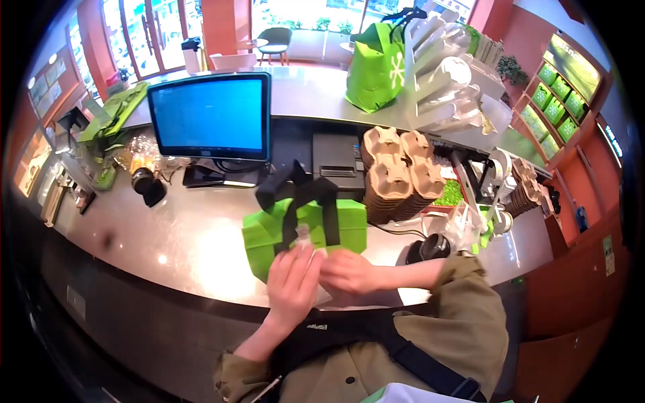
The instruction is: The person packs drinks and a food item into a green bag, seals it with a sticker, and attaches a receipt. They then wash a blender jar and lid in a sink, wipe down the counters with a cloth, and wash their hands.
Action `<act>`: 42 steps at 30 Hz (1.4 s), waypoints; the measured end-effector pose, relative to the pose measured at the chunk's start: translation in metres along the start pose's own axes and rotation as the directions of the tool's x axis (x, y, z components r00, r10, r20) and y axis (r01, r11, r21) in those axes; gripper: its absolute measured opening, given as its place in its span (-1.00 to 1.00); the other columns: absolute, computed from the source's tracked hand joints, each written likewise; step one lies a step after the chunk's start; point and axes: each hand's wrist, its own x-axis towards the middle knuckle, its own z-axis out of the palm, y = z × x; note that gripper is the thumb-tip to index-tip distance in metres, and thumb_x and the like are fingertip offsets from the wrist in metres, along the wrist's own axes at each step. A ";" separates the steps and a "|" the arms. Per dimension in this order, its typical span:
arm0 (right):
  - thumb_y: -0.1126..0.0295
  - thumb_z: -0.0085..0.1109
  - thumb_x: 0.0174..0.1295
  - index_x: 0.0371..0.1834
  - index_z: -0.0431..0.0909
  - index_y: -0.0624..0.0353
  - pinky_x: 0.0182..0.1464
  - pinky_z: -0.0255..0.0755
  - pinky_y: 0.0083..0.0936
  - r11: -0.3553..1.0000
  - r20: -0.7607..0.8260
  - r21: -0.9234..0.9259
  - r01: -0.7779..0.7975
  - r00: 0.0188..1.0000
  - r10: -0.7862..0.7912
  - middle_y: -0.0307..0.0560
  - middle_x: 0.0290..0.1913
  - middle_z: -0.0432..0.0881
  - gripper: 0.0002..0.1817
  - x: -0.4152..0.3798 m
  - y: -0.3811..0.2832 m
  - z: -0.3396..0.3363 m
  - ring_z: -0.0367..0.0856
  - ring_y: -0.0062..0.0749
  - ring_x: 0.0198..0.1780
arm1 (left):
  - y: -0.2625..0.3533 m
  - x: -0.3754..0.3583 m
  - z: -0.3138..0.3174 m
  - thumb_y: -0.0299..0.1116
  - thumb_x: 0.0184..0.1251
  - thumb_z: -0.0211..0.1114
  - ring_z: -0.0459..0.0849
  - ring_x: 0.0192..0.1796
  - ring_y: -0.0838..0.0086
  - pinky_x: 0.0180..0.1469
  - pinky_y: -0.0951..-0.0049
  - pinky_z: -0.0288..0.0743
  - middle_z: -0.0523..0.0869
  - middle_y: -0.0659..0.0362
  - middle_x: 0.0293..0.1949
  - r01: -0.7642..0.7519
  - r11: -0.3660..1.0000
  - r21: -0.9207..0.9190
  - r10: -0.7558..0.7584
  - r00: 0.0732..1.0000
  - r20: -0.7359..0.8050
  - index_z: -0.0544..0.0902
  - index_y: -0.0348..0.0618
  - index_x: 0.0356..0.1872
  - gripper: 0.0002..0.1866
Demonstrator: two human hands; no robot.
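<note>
A flat bright green bag (pixel 265 235) with black handles (pixel 295 195) lies on the pale counter (pixel 181 235) just in front of me. My left hand (pixel 290 285) rests on the bag's near side with its fingers stretched up, the fingertips at a small pale thing (pixel 302 234) that I cannot make out. Right beside it, my right hand (pixel 348 272) is curled on the bag's lower edge. A white sheet (pixel 329 297) shows under both hands. My sleeves are olive, and a black strap crosses my chest.
Behind the bag stands a blue-screen monitor (pixel 211 114), with a black printer (pixel 336 158) and a stack of cardboard cup carriers (pixel 396 178) to its right. A second green bag (pixel 376 67) and cup stacks (pixel 443 74) stand farther back. A black round device (pixel 430 247) sits near my right forearm.
</note>
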 end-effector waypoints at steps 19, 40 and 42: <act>0.53 0.11 -0.20 -0.55 0.50 0.30 -0.61 0.12 -0.75 -0.014 0.599 0.614 -0.789 0.454 0.660 -0.28 -0.65 0.44 -0.90 0.158 0.066 -0.122 0.33 -0.71 -0.64 | -0.035 -0.030 0.008 0.06 0.02 0.19 0.10 0.34 0.27 0.33 0.20 -0.11 0.20 0.05 0.28 -0.190 0.973 0.131 0.128 0.917 0.377 0.24 -0.04 0.24 -0.25; 0.59 -0.03 0.02 -0.56 0.45 0.33 -0.79 0.09 -0.75 0.274 -0.133 0.587 -0.762 0.244 0.961 -0.35 -0.79 0.27 -0.92 0.291 0.282 -0.263 0.18 -0.73 -0.82 | -0.138 0.178 0.104 -0.30 0.06 0.23 0.35 0.12 0.01 0.10 0.14 0.26 0.43 -0.09 0.03 0.005 0.861 -0.509 -0.121 0.973 -0.195 0.33 -0.32 0.08 -0.46; 0.59 -0.06 0.03 -0.58 0.43 0.34 -0.79 0.14 -0.73 0.245 -0.188 0.599 -0.762 0.163 0.969 -0.33 -0.80 0.26 -0.90 0.300 0.300 -0.246 0.20 -0.70 -0.83 | -0.154 0.193 0.127 -0.33 0.05 0.24 0.23 0.19 -0.10 0.17 0.16 0.19 0.27 -0.20 0.13 0.183 0.731 -0.658 -0.285 0.957 -0.051 0.06 -0.32 0.23 -0.26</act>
